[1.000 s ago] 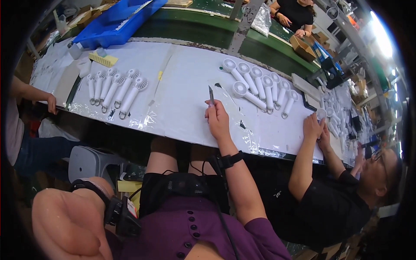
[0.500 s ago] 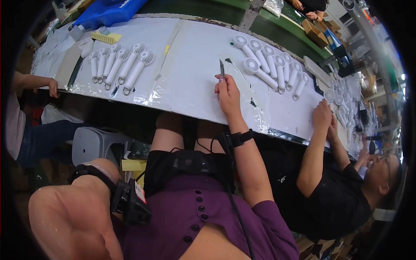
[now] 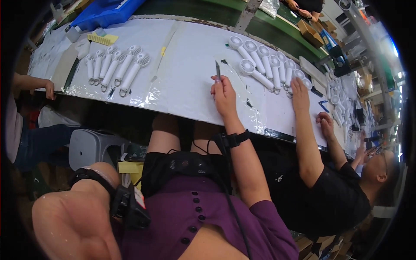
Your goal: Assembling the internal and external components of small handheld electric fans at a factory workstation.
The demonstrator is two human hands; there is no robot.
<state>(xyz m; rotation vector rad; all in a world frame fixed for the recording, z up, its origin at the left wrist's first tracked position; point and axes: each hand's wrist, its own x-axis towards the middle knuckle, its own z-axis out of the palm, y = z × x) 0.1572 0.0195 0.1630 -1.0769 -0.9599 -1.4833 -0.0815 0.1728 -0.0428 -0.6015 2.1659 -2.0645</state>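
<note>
Over the white-covered table, my right hand [image 3: 224, 93] is closed around a slim pointed metal blade [image 3: 218, 69], its tip standing up past my fingers and thumb. Most of the lower part is hidden in my grip. My left hand [image 3: 71, 221] is raised very near at the lower left, above its wrist strap, with the heel and palm showing and the fingers hidden. To the right of the blade lie several white handheld fans [image 3: 264, 58] with round grilles and wrist rings. Another row of white handheld fans [image 3: 115, 65] lies on the left.
A co-worker's hand [image 3: 300, 93] reaches over the right-hand fans, beside blue-handled pliers [image 3: 323, 105]. Another person's hand [image 3: 50, 89] rests at the table's left edge. A blue bin [image 3: 104, 13] stands at the far left; a grey stool [image 3: 93, 149] is below the table edge.
The co-worker's hand on the right has moved left onto the fans, and the pliers now show. My right hand keeps its hold on the blade; the view has shifted slightly.
</note>
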